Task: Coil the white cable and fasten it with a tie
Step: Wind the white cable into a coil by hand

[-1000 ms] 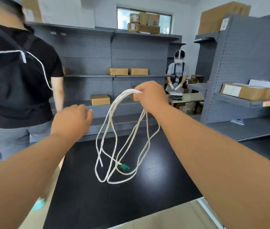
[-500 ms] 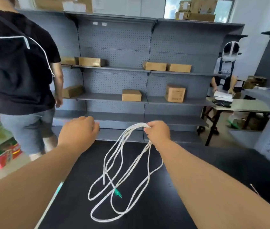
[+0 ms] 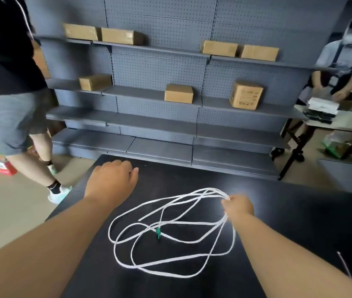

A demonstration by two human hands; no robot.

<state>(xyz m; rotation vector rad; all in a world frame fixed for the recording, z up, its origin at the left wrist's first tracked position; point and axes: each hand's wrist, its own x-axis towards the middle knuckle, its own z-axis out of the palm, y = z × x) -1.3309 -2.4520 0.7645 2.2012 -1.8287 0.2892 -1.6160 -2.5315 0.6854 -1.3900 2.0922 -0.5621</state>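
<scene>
The white cable (image 3: 172,258) lies in several loose loops on the black table (image 3: 300,222), with a small green connector (image 3: 158,232) in its middle. My right hand (image 3: 237,206) grips the bundled loops at their far right end, low over the table. My left hand (image 3: 111,181) hovers over the table's far left part, fingers loosely curled, holding nothing and apart from the cable. A thin white tie (image 3: 344,263) lies on the table at the right, beside my right forearm.
Grey pegboard shelving (image 3: 160,125) with cardboard boxes (image 3: 178,94) stands just beyond the table. A person in black shirt and grey shorts (image 3: 9,100) walks at the left. Another person (image 3: 347,67) stands at a table (image 3: 343,121) at the right.
My right hand has lowered the cable from mid-air, so the loops now lie spread on the table. My left hand came down toward the table. The view tilted down.
</scene>
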